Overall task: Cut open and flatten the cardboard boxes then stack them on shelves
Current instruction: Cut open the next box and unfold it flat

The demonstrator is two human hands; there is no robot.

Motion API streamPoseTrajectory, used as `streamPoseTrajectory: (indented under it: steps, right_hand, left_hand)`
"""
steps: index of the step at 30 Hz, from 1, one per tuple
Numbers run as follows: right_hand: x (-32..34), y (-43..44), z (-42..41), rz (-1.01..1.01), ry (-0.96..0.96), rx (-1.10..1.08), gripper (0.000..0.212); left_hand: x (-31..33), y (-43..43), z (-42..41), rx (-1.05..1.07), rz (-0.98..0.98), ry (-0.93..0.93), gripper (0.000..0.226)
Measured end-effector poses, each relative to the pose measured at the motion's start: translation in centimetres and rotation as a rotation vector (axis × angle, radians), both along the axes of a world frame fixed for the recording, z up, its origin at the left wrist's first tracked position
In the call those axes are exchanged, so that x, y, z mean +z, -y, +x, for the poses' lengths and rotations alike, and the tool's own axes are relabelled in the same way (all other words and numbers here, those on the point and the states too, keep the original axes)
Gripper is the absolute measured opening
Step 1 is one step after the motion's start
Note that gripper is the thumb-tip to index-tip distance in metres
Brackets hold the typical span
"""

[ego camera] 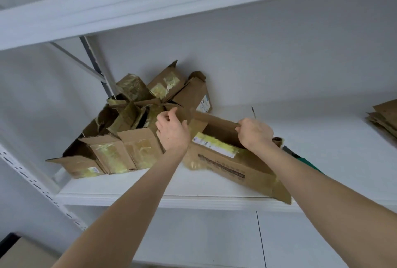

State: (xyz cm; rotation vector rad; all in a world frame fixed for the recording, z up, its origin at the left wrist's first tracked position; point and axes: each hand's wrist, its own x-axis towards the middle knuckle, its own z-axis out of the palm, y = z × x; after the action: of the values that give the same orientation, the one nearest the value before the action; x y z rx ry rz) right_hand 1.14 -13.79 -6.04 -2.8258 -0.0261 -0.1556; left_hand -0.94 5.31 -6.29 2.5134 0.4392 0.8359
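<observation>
A long brown cardboard box (227,160) with a white and yellow label lies on the white shelf (163,200), its near corner hanging over the front edge. My left hand (171,132) grips its left flap. My right hand (254,133) grips its far top edge, and a thin blade tip (253,112) sticks up above that hand. Left of the box sits a heap of opened, taped cardboard boxes (120,139), against which my left hand rests.
Another stack of flattened cardboard (384,117) lies at the shelf's right end. A green-handled object (300,158) lies behind my right forearm. A second shelf board (150,5) runs overhead, and a perforated upright (38,184) stands at left.
</observation>
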Motion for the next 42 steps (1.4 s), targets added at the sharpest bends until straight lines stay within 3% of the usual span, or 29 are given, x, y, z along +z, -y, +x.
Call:
streamPoseTrajectory:
  steps: [2, 7, 10, 12, 15, 19, 26, 32, 34, 39, 42]
  right_hand:
    - [0.8, 0.4, 0.3, 0.071, -0.039, -0.069, 0.022]
    - [2.0, 0.7, 0.1, 0.268, -0.195, -0.017, 0.022]
    - [1.6, -0.1, -0.6, 0.336, -0.265, 0.032, 0.030]
    - [1.1, -0.5, -1.3, 0.417, -0.270, 0.025, 0.031]
    - [0.7, -0.3, -2.2, 0.597, -0.229, 0.015, 0.030]
    - [0.5, 0.5, -2.8, 0.697, -0.202, -0.010, 0.024]
    - [-0.7, 1.7, -2.4, 0.791, -0.207, -0.074, 0.021]
    - [-1.1, 2.1, -2.3, 0.898, -0.213, -0.145, 0.022]
    - [-1.3, 2.2, -2.4, 0.943, -0.234, -0.159, 0.018]
    - [-1.5, 2.3, -2.5, 1.128, -0.252, -0.217, 0.018]
    - [-1.0, 2.3, -2.2, 1.213, -0.229, -0.208, 0.019]
  left_hand:
    - [0.8, 0.7, -0.3, 0.012, -0.079, -0.067, 0.060]
    - [0.3, 2.6, 0.9, -0.225, -0.400, -0.488, 0.096]
    - [-0.8, 3.8, 1.8, -0.200, -0.285, -0.645, 0.121]
    - [-1.2, 4.3, 2.0, -0.145, -0.164, -0.691, 0.125]
    - [-1.1, 4.3, 2.0, -0.106, -0.044, -0.705, 0.105]
    - [-0.1, 4.2, 2.1, -0.242, -0.243, -0.677, 0.023]
    - [0.2, 2.6, 1.8, -0.236, -0.435, -0.589, 0.027]
    - [0.0, 0.7, 1.6, -0.262, -0.870, -0.412, 0.014]
    - [0.0, 0.3, 1.5, -0.273, -0.891, -0.413, 0.019]
    - [0.9, 0.4, -0.5, -0.352, -1.005, -0.594, 0.008]
    - [1.9, 0.4, -0.8, -0.390, -0.984, -0.524, 0.009]
